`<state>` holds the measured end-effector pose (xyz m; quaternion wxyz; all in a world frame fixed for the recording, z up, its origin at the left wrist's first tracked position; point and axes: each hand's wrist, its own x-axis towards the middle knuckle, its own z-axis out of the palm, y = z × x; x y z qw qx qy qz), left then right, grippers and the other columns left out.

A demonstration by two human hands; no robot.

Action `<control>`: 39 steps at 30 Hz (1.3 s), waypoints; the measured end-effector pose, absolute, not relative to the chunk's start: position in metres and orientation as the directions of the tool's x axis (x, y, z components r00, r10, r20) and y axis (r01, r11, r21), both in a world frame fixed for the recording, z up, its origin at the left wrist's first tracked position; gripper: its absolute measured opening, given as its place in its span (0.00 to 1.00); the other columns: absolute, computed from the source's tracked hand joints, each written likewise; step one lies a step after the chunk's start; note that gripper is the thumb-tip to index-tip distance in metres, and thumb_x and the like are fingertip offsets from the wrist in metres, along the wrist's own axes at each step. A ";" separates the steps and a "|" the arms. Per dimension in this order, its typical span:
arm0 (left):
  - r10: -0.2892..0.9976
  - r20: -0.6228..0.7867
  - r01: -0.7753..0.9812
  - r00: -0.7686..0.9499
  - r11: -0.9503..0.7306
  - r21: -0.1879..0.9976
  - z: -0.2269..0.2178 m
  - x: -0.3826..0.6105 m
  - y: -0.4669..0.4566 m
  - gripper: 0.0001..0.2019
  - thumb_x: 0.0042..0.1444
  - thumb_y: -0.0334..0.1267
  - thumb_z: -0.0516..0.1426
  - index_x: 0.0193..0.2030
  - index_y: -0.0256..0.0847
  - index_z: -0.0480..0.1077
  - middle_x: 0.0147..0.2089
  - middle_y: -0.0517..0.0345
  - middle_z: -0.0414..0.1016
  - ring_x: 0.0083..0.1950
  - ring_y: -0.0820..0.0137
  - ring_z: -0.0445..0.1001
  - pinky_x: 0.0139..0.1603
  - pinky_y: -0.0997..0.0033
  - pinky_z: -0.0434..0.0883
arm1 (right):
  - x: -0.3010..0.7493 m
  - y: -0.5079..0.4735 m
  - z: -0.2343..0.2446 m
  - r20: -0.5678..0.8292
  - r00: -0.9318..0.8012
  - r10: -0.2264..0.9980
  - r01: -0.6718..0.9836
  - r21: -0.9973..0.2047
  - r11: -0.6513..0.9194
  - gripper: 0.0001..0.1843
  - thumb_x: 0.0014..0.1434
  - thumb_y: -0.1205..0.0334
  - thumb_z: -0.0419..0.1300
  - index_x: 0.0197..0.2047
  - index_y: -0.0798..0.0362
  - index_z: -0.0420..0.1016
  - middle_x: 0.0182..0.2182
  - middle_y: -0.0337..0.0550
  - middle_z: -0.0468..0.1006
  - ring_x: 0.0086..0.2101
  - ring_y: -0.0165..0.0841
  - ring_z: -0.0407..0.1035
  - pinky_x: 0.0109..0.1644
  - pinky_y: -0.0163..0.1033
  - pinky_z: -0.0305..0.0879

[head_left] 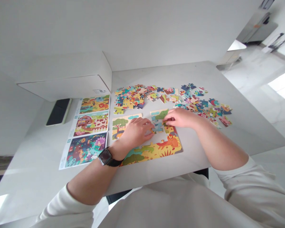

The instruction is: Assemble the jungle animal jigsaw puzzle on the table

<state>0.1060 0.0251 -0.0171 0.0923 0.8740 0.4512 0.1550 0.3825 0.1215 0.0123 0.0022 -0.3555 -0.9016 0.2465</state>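
A partly joined animal jigsaw puzzle (163, 152) lies on the table, with a gap in its middle. Its lower right shows a lion, a crocodile and yellow ground. My left hand (137, 131), a black watch on its wrist, rests over the left part, thumb and fingertips closed at the left edge of a blue puzzle piece (158, 127). At the upper right of the puzzle, my right hand (177, 117) pinches the edge by the green tree section (161, 114). The piece under its fingertips is mostly hidden.
Loose puzzle pieces (130, 99) spread behind the puzzle, with a second heap (211, 109) to the right. On the left lie a sheet with three printed pictures (91, 123) and a phone (59, 111). A white box (68, 87) stands at the back left against the wall.
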 end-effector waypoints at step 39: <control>0.994 0.056 0.176 0.095 -0.072 0.982 -0.018 0.105 0.035 0.19 0.60 0.46 0.69 0.52 0.43 0.72 0.40 0.56 0.84 0.42 0.66 0.84 0.44 0.68 0.77 | 0.351 0.105 0.005 -0.103 -0.561 0.821 0.138 -0.990 -0.030 0.18 0.57 0.48 0.76 0.40 0.50 0.77 0.28 0.37 0.79 0.28 0.30 0.72 0.29 0.35 0.64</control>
